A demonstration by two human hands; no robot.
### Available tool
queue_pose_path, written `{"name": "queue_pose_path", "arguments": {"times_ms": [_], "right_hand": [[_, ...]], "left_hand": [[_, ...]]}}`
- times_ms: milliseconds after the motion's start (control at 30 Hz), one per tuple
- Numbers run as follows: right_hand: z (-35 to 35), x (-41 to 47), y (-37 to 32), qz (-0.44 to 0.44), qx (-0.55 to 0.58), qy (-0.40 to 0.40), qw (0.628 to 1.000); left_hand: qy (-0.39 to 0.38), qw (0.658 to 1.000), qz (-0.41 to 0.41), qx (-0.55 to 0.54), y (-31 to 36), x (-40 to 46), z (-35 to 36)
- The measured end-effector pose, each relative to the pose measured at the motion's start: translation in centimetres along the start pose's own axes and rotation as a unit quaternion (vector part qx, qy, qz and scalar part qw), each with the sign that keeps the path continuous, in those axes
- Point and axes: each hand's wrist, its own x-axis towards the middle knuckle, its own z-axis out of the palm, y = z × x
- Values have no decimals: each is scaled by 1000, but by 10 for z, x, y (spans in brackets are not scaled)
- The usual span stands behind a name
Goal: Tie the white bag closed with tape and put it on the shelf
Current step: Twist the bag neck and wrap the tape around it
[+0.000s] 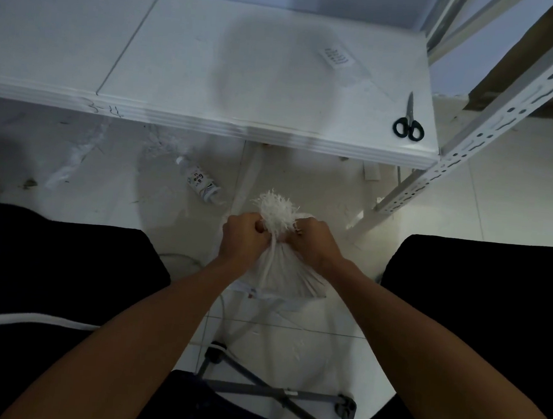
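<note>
White bag (279, 273) sits low between the knees above the tiled floor, its neck bunched with a frayed tuft (274, 209) sticking out on top; tape not clearly distinguishable. Risk, as judged: neck could slip loose or the tuft shed fibres if either grip relaxes before the binding is tight. Left hand (244, 240) and right hand (312, 242) both fisted tight on the neck from opposite sides, forearms converging; metal shelf frame (497, 118) stands well apart to the right.

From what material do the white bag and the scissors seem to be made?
White bag: apparently woven plastic, matte; its gathered mouth frays into thin white strands. Scissors: pale grey blades, probably metal, with glossy black handles, likely plastic.
</note>
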Motion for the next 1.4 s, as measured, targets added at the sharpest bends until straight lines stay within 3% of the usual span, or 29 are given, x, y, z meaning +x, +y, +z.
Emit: {"name": "queue_pose_path", "arguments": {"times_ms": [167,467,600,933,1167,1400], "right_hand": [[1,-13,6,21,4,30,999],[6,-18,7,-23,-55,-15,998],[13,-16,-1,-20,-80,8,997],[25,-1,-8,15,-81,28,996],[25,7,-10,54,-68,40,995],[23,13,-6,58,-64,32,996]], "left_hand": [[6,999,-30,-33,5,1,0],[-7,999,-25,-26,5,1,2],[-15,999,-23,-25,5,-3,3],[-48,987,-102,-114,-2,0,-6],[-45,991,-100,-81,13,-18,-12],[-54,990,-66,-113,21,-26,-4]]}}
